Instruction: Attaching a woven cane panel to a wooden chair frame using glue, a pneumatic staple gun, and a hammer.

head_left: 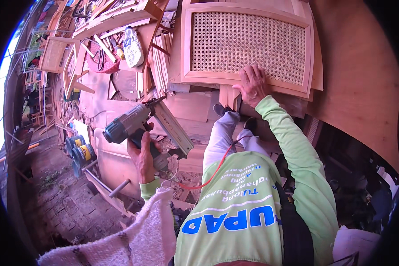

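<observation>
My left hand (pixel 142 155) is wrapped round the grip of a pneumatic nail gun (pixel 133 123), grey and dark green with a long slanted magazine. The gun is held up in the air, left of my legs, away from the wooden work. A red air hose (pixel 213 173) runs across my shirt toward it. My right hand (pixel 253 85) lies with fingers spread on the near edge of a wooden framed panel (pixel 306 66). Woven cane webbing (pixel 244 40) fills that frame. Fingertips reach over the wood onto the cane.
At the upper left, a cluttered bench holds wood offcuts (pixel 115 26), a white bottle (pixel 133 48) and a red basket (pixel 103 60). Thin wood strips (pixel 161 62) lean beside it. A large plywood sheet (pixel 363 66) stands at the right. Dark round containers (pixel 82 153) sit lower left.
</observation>
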The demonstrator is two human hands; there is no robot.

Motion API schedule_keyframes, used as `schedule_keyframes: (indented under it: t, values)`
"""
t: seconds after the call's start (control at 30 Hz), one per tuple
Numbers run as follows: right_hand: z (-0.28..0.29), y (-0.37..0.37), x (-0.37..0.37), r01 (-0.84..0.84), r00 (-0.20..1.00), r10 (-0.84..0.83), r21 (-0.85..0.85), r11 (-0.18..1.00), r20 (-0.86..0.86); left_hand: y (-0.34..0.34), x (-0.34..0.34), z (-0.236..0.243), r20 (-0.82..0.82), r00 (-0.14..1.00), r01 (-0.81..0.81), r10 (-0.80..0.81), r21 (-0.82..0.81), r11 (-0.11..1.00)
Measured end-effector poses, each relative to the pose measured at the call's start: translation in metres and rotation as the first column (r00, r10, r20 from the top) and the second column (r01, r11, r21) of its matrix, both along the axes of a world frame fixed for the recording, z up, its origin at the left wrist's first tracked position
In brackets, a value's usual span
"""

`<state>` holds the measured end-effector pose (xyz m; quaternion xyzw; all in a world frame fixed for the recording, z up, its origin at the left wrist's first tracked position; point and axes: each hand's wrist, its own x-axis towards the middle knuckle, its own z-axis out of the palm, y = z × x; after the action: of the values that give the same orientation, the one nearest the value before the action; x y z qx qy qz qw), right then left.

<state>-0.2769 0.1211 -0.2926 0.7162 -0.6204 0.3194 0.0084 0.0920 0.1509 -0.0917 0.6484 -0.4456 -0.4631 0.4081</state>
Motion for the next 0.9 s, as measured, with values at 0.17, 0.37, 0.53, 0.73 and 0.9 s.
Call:
schedule_keyframes:
  t: [0.17,0.37,0.53,0.73,0.9]
  values:
    - [0.016,-0.003,0.004,0.015,1.0,-0.015,0.032,0.999,-0.003,0.001,0.0,0.006,-0.033,0.999,-0.019,0.018,-0.042,0.999]
    - [0.053,-0.081,-0.039,0.222,0.973,-0.2,-0.23,0.948,0.116,0.004,0.007,0.007,-0.07,0.997,-0.036,0.034,-0.027,0.999]
    - [0.058,-0.16,-0.135,0.228,0.96,-0.262,-0.268,0.936,-0.096,0.007,0.0,0.016,-0.081,0.996,-0.034,0.035,0.012,0.999]
    - [0.023,-0.181,-0.155,0.129,0.98,-0.138,-0.069,0.989,-0.145,-0.019,-0.034,0.049,0.095,0.995,0.015,-0.031,0.171,0.985]
    - [0.031,-0.182,-0.148,0.186,0.971,-0.194,-0.072,0.98,-0.14,-0.052,-0.035,0.037,0.067,0.988,0.124,-0.141,0.214,0.969]
